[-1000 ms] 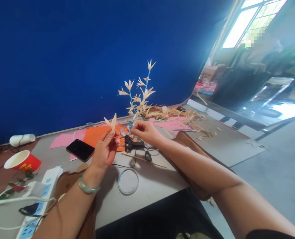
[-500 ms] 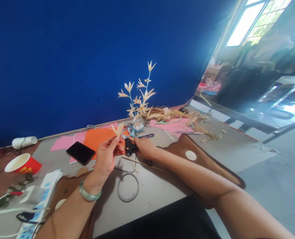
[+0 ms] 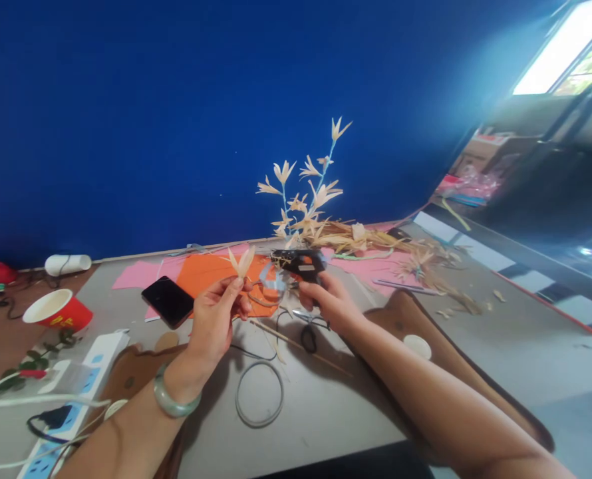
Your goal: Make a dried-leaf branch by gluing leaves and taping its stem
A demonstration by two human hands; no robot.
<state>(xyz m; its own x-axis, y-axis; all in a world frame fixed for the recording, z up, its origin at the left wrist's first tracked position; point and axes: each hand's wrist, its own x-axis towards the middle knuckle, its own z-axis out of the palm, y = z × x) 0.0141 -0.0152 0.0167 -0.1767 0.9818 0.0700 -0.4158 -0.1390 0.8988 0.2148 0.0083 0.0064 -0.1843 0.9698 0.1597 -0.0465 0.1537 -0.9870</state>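
Observation:
My left hand (image 3: 216, 319) pinches a small pale straw leaf cluster (image 3: 242, 262) by its base and holds it upright above the table. My right hand (image 3: 328, 301) is wrapped round the grip of a black glue gun (image 3: 298, 261), lifted off the table with its nozzle pointing left toward the cluster. Behind them stands a tall sprig of straw leaves on blue stems (image 3: 306, 193). A loose ring of wire (image 3: 259, 402) and a thin wooden stick (image 3: 296, 344) lie below my hands.
A black phone (image 3: 168, 301) lies on orange paper (image 3: 211, 271) and pink sheets. A red paper cup (image 3: 56, 309) and a white power strip (image 3: 76, 392) sit at the left. Dried straw (image 3: 376, 243) is heaped at the back right. Black scissors (image 3: 308, 332) lie under my right wrist.
My right hand left the blue tape near the sprig, dropped to the glue gun on the table, took hold of it and raised it. The left hand kept the leaf cluster.

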